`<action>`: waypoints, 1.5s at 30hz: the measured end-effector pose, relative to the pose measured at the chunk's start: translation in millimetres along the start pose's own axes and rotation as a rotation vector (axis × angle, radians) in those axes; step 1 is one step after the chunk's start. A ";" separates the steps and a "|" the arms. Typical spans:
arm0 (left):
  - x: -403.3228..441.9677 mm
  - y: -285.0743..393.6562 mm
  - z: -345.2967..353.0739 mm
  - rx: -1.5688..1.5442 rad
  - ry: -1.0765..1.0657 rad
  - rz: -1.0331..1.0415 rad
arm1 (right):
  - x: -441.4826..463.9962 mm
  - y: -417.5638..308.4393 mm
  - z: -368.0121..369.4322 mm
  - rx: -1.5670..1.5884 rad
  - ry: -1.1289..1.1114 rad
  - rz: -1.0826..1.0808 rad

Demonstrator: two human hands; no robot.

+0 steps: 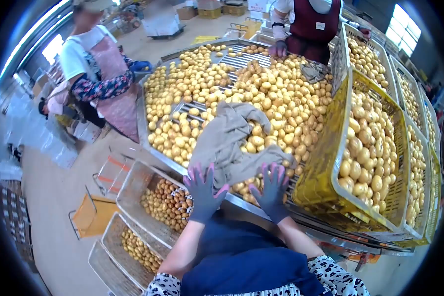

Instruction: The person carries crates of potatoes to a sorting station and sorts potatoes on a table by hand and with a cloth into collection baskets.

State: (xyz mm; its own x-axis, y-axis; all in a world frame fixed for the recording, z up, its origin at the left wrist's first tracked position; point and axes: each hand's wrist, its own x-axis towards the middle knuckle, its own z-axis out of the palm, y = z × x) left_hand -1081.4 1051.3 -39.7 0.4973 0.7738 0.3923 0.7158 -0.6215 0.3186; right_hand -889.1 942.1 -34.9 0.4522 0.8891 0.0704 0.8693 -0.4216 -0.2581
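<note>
My left hand point(204, 193), in a grey glove with pink fingertips, is spread open at the near edge of the metal sorting table point(168, 162). Its fingertips lie at the lower left edge of a crumpled grey-brown cloth point(222, 140). My right hand point(272, 192), gloved alike, is also open with fingers apart, beside the cloth's lower right part and some potatoes point(241, 188). Neither hand holds anything that I can see. The cloth is draped over a broad heap of yellow potatoes point(281, 93) on the slatted table.
To my right stand a yellow crate point(325, 190) full of potatoes and several more filled crates. Lower left are white crates point(133, 185) partly filled with potatoes. Across the table, a person in a dark red apron point(314, 24) and another in a pink apron point(114, 106) stand close.
</note>
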 end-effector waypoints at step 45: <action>187.9 -52.6 -12.4 -1.236 -0.284 0.025 | 166.4 -22.0 -237.3 0.341 0.837 0.003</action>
State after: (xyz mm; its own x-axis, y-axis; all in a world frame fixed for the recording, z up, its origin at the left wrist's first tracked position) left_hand -1031.7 1227.8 27.9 0.7012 0.6638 0.2603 -0.1526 -0.2169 0.9642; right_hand -785.6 1057.0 211.1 0.5680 0.4115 0.7128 0.8214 -0.2295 -0.5221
